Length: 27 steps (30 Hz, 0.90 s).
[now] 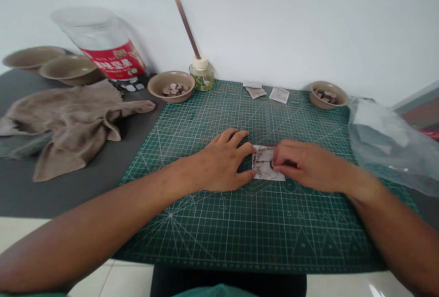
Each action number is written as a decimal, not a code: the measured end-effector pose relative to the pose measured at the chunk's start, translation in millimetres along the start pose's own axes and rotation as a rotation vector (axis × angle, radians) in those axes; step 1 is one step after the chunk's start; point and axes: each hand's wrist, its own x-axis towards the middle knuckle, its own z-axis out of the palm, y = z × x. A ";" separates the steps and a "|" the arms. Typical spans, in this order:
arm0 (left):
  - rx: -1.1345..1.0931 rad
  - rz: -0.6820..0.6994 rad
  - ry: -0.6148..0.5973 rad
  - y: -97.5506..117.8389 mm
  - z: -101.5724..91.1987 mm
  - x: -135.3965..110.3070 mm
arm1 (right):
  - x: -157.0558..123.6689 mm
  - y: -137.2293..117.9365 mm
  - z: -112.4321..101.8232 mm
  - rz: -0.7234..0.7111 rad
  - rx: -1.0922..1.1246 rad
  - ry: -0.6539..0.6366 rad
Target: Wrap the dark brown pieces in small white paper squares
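One paper square [263, 169] sits mid-way on the cutting mat [260, 228], left hand [221, 159] spread with fingertips at its edge, right hand [305, 164] curled over it. Thin, light, floppy; pinch the edges.

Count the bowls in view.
4: two tan bowls at far left, one with brown pieces beside the glass reed diffuser, one with brown pieces at the far right corner of the cutting mat.

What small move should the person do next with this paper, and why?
Probably press the pinched part flat with the right hand, since it pinches the stained paper square while the left hand rests at the opposite edge on the green cutting mat.
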 end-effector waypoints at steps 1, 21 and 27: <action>-0.003 0.004 0.001 -0.1 0.1 -0.1 | -0.9 -1.1 1.1 -0.041 0.034 -0.026; 0.004 0.005 0.016 -2.1 2.0 -0.7 | 4.2 -1.3 1.1 -0.006 -0.088 0.021; 0.007 0.006 0.014 -1.0 1.2 -0.2 | 7.4 -1.8 4.9 0.052 -0.175 0.132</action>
